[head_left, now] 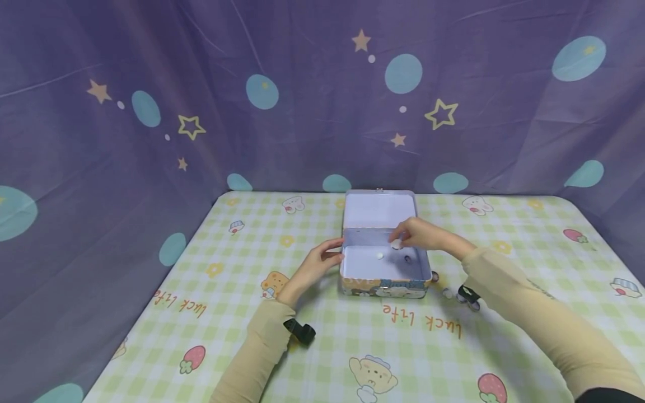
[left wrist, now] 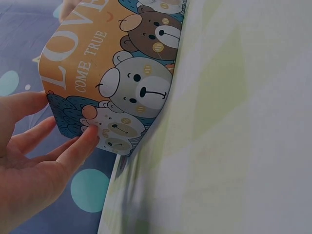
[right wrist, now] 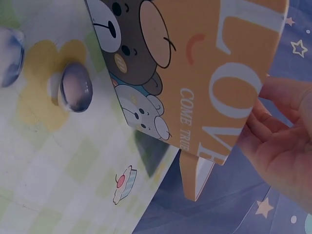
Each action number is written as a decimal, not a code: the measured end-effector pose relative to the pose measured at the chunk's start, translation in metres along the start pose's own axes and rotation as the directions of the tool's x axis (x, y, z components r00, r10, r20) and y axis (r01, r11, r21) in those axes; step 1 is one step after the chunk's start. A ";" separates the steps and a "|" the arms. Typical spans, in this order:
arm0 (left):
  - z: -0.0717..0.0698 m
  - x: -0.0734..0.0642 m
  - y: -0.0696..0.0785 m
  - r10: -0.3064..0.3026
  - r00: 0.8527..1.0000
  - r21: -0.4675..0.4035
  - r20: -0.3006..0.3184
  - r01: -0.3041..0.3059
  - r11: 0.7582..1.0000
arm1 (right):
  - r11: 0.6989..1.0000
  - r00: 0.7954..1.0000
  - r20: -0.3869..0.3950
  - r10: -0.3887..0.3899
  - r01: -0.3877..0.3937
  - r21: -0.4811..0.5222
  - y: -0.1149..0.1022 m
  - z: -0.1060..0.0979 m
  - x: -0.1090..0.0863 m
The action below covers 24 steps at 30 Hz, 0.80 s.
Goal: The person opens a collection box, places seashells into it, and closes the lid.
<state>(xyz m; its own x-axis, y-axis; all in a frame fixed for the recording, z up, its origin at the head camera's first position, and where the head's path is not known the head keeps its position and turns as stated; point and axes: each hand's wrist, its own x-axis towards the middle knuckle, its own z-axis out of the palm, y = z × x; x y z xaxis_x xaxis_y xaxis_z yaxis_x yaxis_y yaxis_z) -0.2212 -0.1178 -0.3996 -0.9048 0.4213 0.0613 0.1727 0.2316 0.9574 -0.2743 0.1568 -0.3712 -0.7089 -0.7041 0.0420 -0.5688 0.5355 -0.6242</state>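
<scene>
An open tin box [head_left: 385,263] with printed bears and the words LOVE COME TRUE stands on the table, its lid [head_left: 380,209] raised at the back. My left hand [head_left: 314,264] rests straight fingers against the box's left side; the left wrist view shows fingertips on the printed wall. Over the right part of the box, my right hand [head_left: 417,233] pinches a small whitish glassy stone [head_left: 396,244]. On the box floor lie a white stone [head_left: 380,256] and a dark one [head_left: 407,259]. From the right wrist camera, the box wall hides my right fingertips.
Several glassy stones lie on the table right of the box, among them a clear rounded one [right wrist: 76,87] seen close up and one [head_left: 447,293] near my right sleeve. A checked cloth [head_left: 242,347] covers the table. Behind hangs a purple curtain [head_left: 312,145].
</scene>
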 end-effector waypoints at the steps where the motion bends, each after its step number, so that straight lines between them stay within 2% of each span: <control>1: 0.000 0.000 0.000 0.000 1.000 -0.001 0.000 0.000 1.000 | 1.000 1.000 0.003 -0.002 0.002 -0.001 0.000 0.000 0.000; 3: 0.000 -0.001 0.003 0.002 1.000 -0.002 -0.001 -0.002 1.000 | 1.000 1.000 0.010 -0.009 0.009 -0.008 -0.002 0.002 0.001; 10: 0.000 0.009 -0.022 0.013 0.999 -0.019 -0.029 -0.013 1.000 | 0.999 1.000 0.018 0.001 0.000 -0.041 -0.002 0.005 0.004; 13: 0.000 0.009 -0.025 0.018 0.999 -0.003 -0.036 -0.018 1.000 | 0.998 1.000 0.029 0.011 -0.010 -0.054 -0.002 0.007 0.004; 15: 0.000 0.008 -0.023 0.014 0.999 -0.011 -0.031 -0.014 1.000 | 0.998 0.999 0.037 0.013 -0.010 -0.062 -0.003 0.008 0.004; 18: 0.000 0.004 -0.013 0.016 1.000 -0.011 -0.023 -0.016 1.000 | 0.997 1.000 0.025 0.012 -0.010 -0.071 -0.004 0.007 0.003; 24: 0.001 -0.002 0.004 0.012 1.000 0.014 -0.007 -0.012 1.000 | 0.999 0.997 -0.070 0.021 -0.023 -0.022 -0.008 0.001 -0.007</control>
<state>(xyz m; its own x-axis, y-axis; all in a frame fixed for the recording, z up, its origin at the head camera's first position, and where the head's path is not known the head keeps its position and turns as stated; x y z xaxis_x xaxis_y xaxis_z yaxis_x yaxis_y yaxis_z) -0.2186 -0.1164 -0.3958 -0.9054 0.4179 0.0753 0.1892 0.2383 0.9526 -0.2644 0.1569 -0.3673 -0.7483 -0.6581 0.0832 -0.5614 0.5616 -0.6078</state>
